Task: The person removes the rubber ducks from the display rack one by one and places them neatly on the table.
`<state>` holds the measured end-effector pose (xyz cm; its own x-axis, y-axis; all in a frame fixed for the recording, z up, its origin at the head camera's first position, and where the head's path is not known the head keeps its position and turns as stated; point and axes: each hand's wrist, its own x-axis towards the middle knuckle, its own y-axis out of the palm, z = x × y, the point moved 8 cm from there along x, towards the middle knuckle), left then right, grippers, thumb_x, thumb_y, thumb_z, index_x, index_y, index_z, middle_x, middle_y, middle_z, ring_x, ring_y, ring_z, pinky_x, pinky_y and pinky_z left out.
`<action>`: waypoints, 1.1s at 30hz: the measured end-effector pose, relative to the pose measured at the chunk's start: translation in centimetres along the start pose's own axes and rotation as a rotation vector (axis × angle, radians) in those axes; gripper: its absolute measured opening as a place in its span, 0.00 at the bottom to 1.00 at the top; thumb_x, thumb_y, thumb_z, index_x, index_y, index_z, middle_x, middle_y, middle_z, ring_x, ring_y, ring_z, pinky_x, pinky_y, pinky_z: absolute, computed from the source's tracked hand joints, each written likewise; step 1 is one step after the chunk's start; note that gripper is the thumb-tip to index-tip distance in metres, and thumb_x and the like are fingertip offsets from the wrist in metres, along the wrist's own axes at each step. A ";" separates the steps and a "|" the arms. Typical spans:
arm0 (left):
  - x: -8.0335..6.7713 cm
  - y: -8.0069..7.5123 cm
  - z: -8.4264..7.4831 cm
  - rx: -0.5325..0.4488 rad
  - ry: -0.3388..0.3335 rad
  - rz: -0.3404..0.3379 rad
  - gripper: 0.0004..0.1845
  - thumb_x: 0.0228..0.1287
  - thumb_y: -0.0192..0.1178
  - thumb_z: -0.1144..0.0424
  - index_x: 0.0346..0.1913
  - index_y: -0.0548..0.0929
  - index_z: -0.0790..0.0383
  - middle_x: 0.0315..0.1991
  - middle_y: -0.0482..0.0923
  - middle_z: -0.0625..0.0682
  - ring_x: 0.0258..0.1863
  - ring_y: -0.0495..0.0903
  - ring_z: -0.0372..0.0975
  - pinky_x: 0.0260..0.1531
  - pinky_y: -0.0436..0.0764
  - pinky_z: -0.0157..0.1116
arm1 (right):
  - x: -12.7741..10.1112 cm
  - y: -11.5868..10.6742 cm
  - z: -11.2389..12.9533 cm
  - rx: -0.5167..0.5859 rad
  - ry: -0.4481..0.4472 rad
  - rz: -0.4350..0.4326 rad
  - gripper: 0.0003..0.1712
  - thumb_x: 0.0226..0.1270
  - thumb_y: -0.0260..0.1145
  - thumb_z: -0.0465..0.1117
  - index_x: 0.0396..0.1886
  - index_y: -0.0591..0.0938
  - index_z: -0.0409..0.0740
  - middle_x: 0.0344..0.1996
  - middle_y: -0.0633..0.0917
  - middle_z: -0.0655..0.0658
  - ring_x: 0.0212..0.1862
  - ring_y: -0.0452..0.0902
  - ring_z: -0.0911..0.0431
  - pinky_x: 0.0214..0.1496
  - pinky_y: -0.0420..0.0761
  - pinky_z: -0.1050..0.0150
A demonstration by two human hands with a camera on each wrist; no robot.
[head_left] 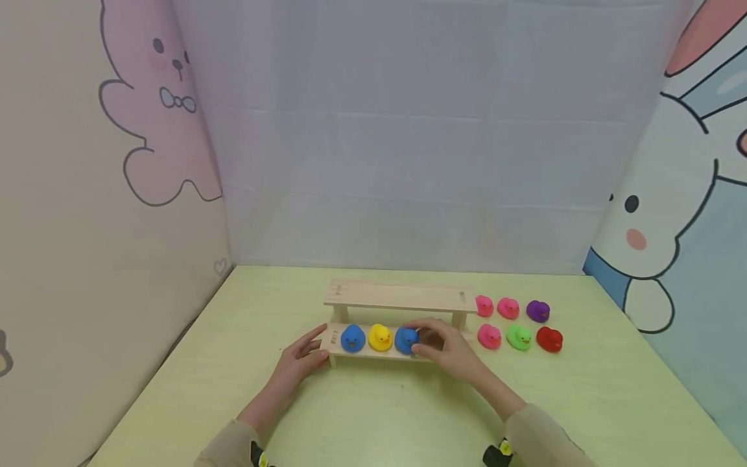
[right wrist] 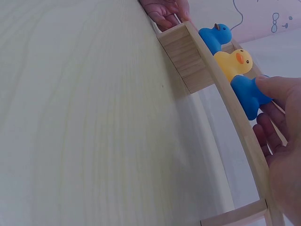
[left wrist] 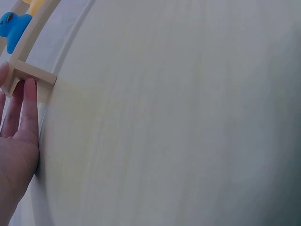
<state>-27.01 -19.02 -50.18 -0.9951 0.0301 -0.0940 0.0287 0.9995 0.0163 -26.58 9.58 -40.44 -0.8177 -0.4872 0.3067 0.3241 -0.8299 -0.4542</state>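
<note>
Arms (head_left: 498, 394) fwd, R grip (head_left: 449, 349) curled

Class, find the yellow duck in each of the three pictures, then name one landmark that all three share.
Head: the yellow duck is below centre, in the middle of a row of three.
Left wrist: only part of the yellow duck shows, cut off at the top edge near the left corner.
Right wrist: the yellow duck is at upper right.
Shared landmark: the blue duck nearest the left hand.
</note>
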 end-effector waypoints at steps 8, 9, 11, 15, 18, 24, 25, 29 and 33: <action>0.0 0.1 0.0 -0.018 -0.007 0.021 0.31 0.58 0.65 0.62 0.66 0.70 0.47 0.55 0.76 0.59 0.49 0.79 0.43 0.45 0.80 0.37 | 0.0 -0.1 0.3 0.020 0.003 0.004 0.20 0.62 0.64 0.33 0.55 0.77 0.36 0.49 0.80 0.40 0.44 0.76 0.46 0.47 0.78 0.63; 0.0 0.1 0.0 -0.020 -0.006 0.025 0.31 0.58 0.65 0.62 0.66 0.70 0.47 0.55 0.76 0.59 0.49 0.79 0.44 0.44 0.80 0.37 | 0.0 -0.1 0.2 0.021 0.007 0.005 0.20 0.62 0.64 0.33 0.55 0.77 0.37 0.49 0.80 0.40 0.44 0.76 0.46 0.47 0.78 0.63; 0.0 0.2 0.0 -0.022 -0.007 0.030 0.31 0.58 0.65 0.62 0.66 0.70 0.47 0.54 0.76 0.59 0.48 0.79 0.44 0.44 0.80 0.38 | 0.1 -0.1 0.0 0.022 0.011 0.005 0.20 0.62 0.64 0.33 0.55 0.77 0.37 0.49 0.80 0.40 0.44 0.76 0.47 0.47 0.78 0.63; 0.1 0.2 -0.1 -0.014 0.002 0.040 0.32 0.58 0.65 0.62 0.66 0.69 0.49 0.53 0.76 0.60 0.47 0.80 0.43 0.44 0.80 0.38 | 0.4 0.1 -1.9 0.014 0.001 -0.005 0.21 0.62 0.64 0.35 0.56 0.77 0.40 0.50 0.80 0.42 0.44 0.76 0.47 0.47 0.78 0.64; 0.0 0.2 -0.2 -0.014 0.009 0.049 0.33 0.58 0.64 0.63 0.68 0.67 0.51 0.53 0.76 0.60 0.47 0.80 0.43 0.44 0.80 0.39 | 0.5 0.2 -3.2 0.008 -0.015 -0.014 0.21 0.63 0.65 0.37 0.56 0.77 0.44 0.49 0.80 0.45 0.44 0.77 0.50 0.46 0.78 0.65; 0.0 0.3 -0.4 -0.022 0.013 0.055 0.34 0.58 0.64 0.63 0.68 0.66 0.53 0.52 0.76 0.59 0.46 0.80 0.42 0.44 0.80 0.40 | 0.5 0.1 -3.1 0.027 -0.055 -0.021 0.20 0.62 0.65 0.40 0.55 0.78 0.47 0.48 0.80 0.47 0.43 0.77 0.54 0.46 0.78 0.66; 0.0 0.3 -0.4 -0.023 0.014 0.055 0.34 0.58 0.64 0.63 0.68 0.66 0.53 0.52 0.76 0.59 0.46 0.80 0.42 0.44 0.80 0.40 | 0.4 0.1 -2.9 0.024 -0.057 -0.024 0.20 0.62 0.65 0.40 0.55 0.78 0.46 0.48 0.80 0.47 0.42 0.77 0.54 0.46 0.78 0.66; -0.1 0.3 -0.4 -0.016 0.019 0.056 0.34 0.59 0.64 0.64 0.68 0.66 0.54 0.53 0.76 0.60 0.46 0.80 0.42 0.45 0.80 0.41 | 0.1 0.1 -1.8 0.002 -0.020 -0.027 0.20 0.62 0.65 0.37 0.55 0.78 0.44 0.49 0.80 0.45 0.44 0.77 0.50 0.47 0.79 0.64; -0.2 0.2 -0.3 -0.019 0.011 0.047 0.33 0.59 0.64 0.64 0.68 0.66 0.53 0.52 0.76 0.60 0.46 0.80 0.43 0.45 0.80 0.41 | -0.6 -0.1 0.5 -0.041 0.018 -0.014 0.21 0.62 0.65 0.35 0.55 0.78 0.41 0.51 0.79 0.42 0.48 0.75 0.46 0.49 0.79 0.59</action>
<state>-26.87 -18.79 -49.87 -0.9937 0.0766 -0.0819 0.0736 0.9965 0.0395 -25.92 9.79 -40.13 -0.8308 -0.4700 0.2981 0.2927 -0.8246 -0.4841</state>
